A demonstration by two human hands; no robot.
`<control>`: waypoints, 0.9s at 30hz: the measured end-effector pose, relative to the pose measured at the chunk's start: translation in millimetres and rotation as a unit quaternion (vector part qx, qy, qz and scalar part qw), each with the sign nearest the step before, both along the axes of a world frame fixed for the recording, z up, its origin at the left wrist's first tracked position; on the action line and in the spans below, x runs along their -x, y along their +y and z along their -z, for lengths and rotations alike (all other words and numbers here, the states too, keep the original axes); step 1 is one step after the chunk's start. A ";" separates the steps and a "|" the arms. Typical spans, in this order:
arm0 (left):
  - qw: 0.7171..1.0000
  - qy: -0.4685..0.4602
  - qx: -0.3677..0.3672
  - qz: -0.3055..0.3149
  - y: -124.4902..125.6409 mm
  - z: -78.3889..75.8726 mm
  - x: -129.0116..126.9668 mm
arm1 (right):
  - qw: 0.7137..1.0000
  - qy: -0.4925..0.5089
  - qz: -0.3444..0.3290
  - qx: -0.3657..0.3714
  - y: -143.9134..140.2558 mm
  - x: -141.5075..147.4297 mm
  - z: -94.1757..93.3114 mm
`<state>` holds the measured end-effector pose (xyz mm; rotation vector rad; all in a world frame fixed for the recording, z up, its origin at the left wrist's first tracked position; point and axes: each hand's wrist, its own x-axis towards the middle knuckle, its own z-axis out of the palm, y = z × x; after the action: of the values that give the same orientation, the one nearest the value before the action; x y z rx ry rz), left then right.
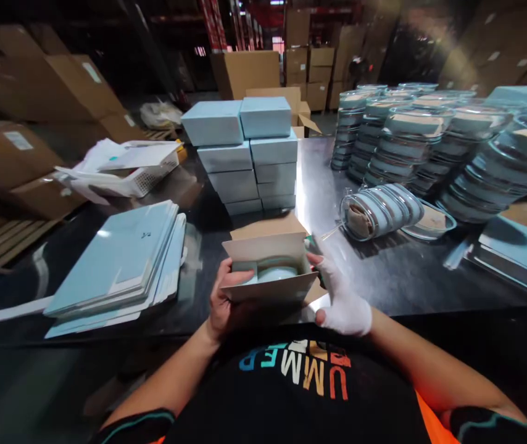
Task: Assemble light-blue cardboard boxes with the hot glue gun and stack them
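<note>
In front of my body my left hand (221,296) grips the left end of an open carton (270,290), its thumb over the rim and on a pale blue piece inside. A rounded pale blue packed item (277,274) lies in the carton, partly hidden by the front wall. The carton's lid flap (268,228) stands raised at the back. My right hand (342,296), in a white glove with bare fingertips, is at the carton's right end. Its fingers reach up along the end flap and its thumb is spread apart below.
Closed pale blue boxes (249,166) are stacked behind the carton. Flat blue cartons (120,253) lie left, near a white basket (138,176). Clear round packs (379,209) lie on their side at right, before tall stacks of similar packs (402,142). More flat cartons (522,253) lie far right.
</note>
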<state>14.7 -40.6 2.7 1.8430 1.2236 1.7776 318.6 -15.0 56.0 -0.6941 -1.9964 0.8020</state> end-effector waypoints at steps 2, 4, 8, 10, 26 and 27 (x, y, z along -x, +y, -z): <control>0.999 -0.008 -0.030 0.009 -4.7 -7.2 -8.2 | 0.998 0.006 -0.003 0.055 -14.1 20.9 -6.8; 0.999 -0.025 -0.021 -0.010 -11.8 -7.6 -14.7 | 0.995 0.025 0.030 0.089 -14.3 41.4 -14.9; 0.992 -0.083 -0.016 -0.092 -19.4 6.2 -11.9 | 0.978 0.084 0.176 0.071 -4.4 78.7 -15.4; 0.995 -0.054 -0.021 -0.082 -17.1 13.4 -3.1 | 0.966 0.113 0.225 0.061 0.0 87.5 -10.0; 0.976 -0.044 -0.023 -0.213 -18.2 4.5 56.4 | 0.887 -0.279 0.216 0.299 80.8 27.5 1.4; 0.977 -0.044 -0.021 -0.206 -18.4 7.7 55.9 | 0.889 -0.255 0.209 0.319 82.2 34.3 -4.4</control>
<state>-41.2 -59.0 -5.0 1.5940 1.6360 2.0810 284.3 67.1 60.4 -1.8102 -1.8866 1.0915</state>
